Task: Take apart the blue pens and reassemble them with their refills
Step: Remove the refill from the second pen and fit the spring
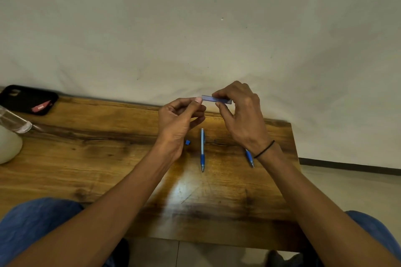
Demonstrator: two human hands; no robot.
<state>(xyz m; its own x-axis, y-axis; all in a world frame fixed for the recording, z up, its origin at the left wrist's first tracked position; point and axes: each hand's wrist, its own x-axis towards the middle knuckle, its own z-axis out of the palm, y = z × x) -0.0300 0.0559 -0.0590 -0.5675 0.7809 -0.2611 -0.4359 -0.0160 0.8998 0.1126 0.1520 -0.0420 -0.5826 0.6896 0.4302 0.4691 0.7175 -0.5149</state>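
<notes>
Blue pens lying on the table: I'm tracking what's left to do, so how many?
2. One blue pen lies mid-table between the arms; another pen is partly hidden under the right wrist. More could be hidden.

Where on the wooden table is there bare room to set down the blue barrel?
Free: the wide stretch of wooden table between the black phone case and the left hand, and the near edge below the blue pen. Crowded: around that pen, the small blue cap and the second blue pen under the right hand.
</notes>
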